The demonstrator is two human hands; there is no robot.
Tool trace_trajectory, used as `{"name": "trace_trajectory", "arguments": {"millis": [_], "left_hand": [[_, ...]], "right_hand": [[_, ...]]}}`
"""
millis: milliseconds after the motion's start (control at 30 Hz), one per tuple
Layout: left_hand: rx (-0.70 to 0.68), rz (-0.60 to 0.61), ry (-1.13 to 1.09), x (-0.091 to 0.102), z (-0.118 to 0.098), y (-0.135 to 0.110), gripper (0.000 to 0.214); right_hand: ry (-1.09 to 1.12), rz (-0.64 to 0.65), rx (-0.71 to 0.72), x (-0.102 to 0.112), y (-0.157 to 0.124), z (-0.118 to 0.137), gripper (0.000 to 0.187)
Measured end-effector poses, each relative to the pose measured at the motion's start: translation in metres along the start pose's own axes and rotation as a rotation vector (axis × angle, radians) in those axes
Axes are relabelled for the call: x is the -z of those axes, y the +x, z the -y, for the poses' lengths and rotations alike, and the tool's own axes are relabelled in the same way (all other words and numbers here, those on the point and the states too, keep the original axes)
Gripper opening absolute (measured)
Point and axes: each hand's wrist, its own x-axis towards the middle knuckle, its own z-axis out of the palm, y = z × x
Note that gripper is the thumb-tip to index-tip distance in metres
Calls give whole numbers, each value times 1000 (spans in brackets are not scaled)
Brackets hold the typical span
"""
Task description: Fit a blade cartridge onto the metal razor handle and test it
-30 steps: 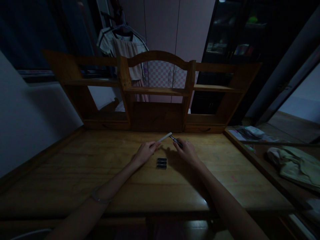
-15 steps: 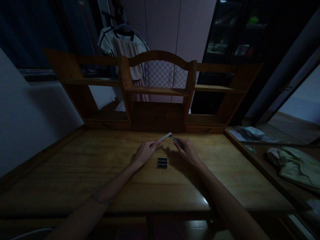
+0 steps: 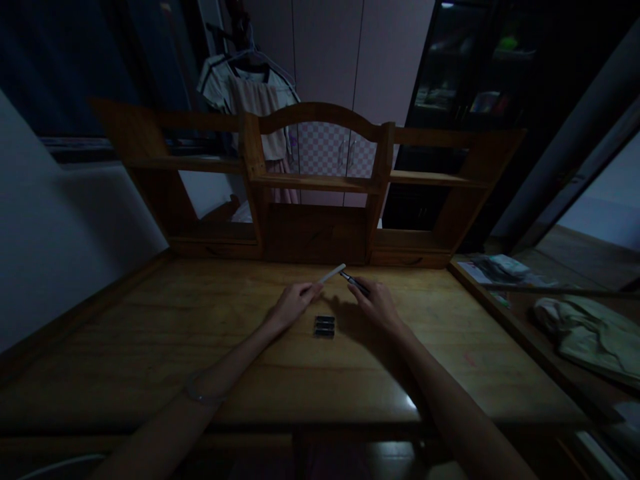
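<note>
My left hand (image 3: 295,303) is closed around the lower end of a thin white strip (image 3: 333,273), which slants up to the right. In my right hand (image 3: 377,303) is a dark pen-like tool (image 3: 357,285) with a metallic tip, pointing up and left. Its tip lies close to the strip's upper end; whether they touch I cannot tell. Between my forearms, a small clear case (image 3: 325,327) with dark bars in it rests on the wooden desk (image 3: 240,307). The dim light hides finer detail.
A wooden shelf unit (image 3: 315,181) with small drawers stands along the desk's back edge. To the right, beyond a raised ledge, lie pale cloth (image 3: 595,333) and a plastic-wrapped bundle (image 3: 503,267). A wall (image 3: 75,253) borders the left side. Clothes (image 3: 255,93) hang behind the shelves.
The white strip and the tool have shifted very slightly to the right. Both hands keep their hold, and the case stays in place.
</note>
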Motion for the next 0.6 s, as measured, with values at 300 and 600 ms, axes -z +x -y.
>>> {"name": "trace_trajectory", "arguments": {"millis": [300,600], "left_hand": [[75,-93,134,1,7,3,57],[58,-136,152,4,-7,-1,46]], "right_hand": [[-43,15,47,0,-2,4,33],[-36,-1,49,2,-2,7,32]]}}
